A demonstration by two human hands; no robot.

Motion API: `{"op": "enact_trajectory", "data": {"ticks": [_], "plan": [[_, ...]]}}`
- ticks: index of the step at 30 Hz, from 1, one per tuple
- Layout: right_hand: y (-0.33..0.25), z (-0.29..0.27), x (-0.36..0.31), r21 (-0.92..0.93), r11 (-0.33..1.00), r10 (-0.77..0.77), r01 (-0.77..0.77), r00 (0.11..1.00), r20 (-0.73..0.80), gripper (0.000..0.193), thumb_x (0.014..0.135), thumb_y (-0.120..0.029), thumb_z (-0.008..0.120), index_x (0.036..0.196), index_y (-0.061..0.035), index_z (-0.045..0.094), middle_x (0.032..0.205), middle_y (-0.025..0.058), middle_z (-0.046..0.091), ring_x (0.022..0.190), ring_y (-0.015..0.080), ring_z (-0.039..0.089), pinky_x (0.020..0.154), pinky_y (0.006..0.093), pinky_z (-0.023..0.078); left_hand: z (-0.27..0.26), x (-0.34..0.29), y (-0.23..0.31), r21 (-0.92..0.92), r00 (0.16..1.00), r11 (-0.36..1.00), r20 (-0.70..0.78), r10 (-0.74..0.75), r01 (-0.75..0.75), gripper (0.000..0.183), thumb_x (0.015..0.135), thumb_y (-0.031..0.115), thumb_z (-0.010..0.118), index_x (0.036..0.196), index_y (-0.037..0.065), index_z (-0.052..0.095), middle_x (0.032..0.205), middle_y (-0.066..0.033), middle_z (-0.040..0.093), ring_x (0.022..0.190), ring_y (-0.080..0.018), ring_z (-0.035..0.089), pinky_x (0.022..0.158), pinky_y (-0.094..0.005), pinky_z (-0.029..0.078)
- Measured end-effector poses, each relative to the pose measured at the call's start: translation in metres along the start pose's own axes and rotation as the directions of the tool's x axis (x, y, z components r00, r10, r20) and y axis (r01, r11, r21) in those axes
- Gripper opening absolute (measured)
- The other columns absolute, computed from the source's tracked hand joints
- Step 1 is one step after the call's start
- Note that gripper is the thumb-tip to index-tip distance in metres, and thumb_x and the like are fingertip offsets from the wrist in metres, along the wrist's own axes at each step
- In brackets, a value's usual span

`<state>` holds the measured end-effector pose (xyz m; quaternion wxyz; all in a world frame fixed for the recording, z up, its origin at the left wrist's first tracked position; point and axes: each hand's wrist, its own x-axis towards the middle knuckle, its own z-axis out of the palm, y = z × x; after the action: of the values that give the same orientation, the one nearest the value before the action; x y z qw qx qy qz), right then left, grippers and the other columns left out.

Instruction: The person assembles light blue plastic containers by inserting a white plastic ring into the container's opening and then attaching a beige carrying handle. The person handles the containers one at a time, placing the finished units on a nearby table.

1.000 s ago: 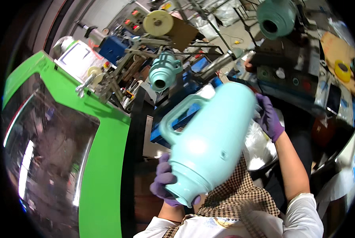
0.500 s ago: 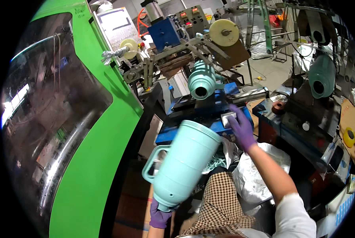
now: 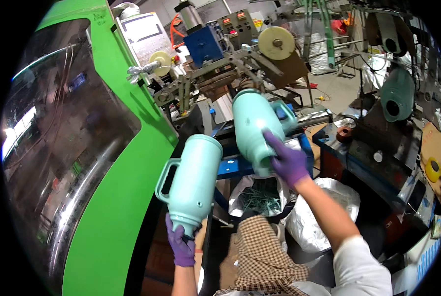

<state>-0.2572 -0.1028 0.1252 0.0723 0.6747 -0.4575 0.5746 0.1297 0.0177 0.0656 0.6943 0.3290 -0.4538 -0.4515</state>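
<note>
My left hand (image 3: 182, 242), in a purple glove, is closed round the narrow neck of a teal plastic jug (image 3: 193, 175). This jug tilts with its wide end up and away from me, its loop handle on the left and a small hole near the neck. A second teal jug (image 3: 257, 118), slightly blurred, is at the machine with its handle to the right. Its narrow open end points down toward me. My right hand (image 3: 290, 160), also purple-gloved, grips it beside that end, the index finger along its side; the thumb is hidden.
A green machine frame (image 3: 117, 202) with a dark window stands at left. Ahead is a machine with a blue block (image 3: 204, 45) and cream spool (image 3: 276, 43). Below, a white bag (image 3: 236, 201) holds teal scraps beside another white bag (image 3: 324, 232). A third jug (image 3: 397, 91) sits at right.
The right hand has moved from a white item on the blue table onto the second jug, which has come nearer to me. The left hand's jug has shifted left and become more upright.
</note>
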Motion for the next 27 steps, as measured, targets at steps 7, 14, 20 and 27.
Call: {"op": "enact_trajectory", "data": {"ticks": [7,14,20,27], "plan": [[-0.009,-0.143,-0.208,0.779,0.362,0.659,-0.513,0.732,0.175,0.048,0.076,-0.001,0.065,0.122,0.0051,0.069,0.108,0.0121,0.075,0.092,0.018,0.071,0.084,0.0296,0.057,0.095,0.122,-0.006,0.5,0.869,0.72,0.379,0.318,-0.482,0.086,0.078,0.008,0.077,0.154,0.0,0.037,0.154,-0.0159,0.042,0.137,-0.0286,0.048,0.112,-0.0393,0.042],[0.035,-0.144,-0.236,0.858,0.067,0.658,-0.509,0.669,0.345,0.052,0.074,-0.003,0.063,0.125,0.0076,0.066,0.111,0.0159,0.073,0.094,0.0215,0.071,0.087,0.033,0.057,0.243,0.211,-0.045,0.574,0.527,-0.085,0.793,0.306,-0.815,0.075,0.07,0.023,0.077,0.142,0.02,0.054,0.15,-0.0244,0.038,0.135,-0.0511,0.041,0.109,-0.0541,0.042],[0.045,-0.151,-0.247,0.78,0.081,0.636,-0.62,0.635,0.439,0.055,0.075,-0.011,0.064,0.126,0.0085,0.066,0.113,0.016,0.072,0.097,0.0234,0.071,0.09,0.0346,0.056,0.33,0.281,-0.072,0.604,0.686,-0.451,0.727,-0.026,-0.657,0.08,0.074,0.023,0.076,0.147,0.04,0.049,0.166,-0.0064,0.025,0.144,-0.0585,0.025,0.11,-0.0538,0.046],[0.048,-0.156,-0.244,0.743,0.021,0.663,-0.669,0.566,0.49,0.052,0.078,-0.012,0.066,0.126,0.0082,0.065,0.114,0.0146,0.072,0.101,0.0207,0.069,0.093,0.032,0.053,0.325,0.303,-0.065,0.301,0.565,-0.594,0.758,-0.326,-0.746,0.068,0.08,0.017,0.072,0.142,0.041,0.057,0.169,0.0,0.019,0.143,-0.0636,0.021,0.11,-0.0567,0.046]]}}
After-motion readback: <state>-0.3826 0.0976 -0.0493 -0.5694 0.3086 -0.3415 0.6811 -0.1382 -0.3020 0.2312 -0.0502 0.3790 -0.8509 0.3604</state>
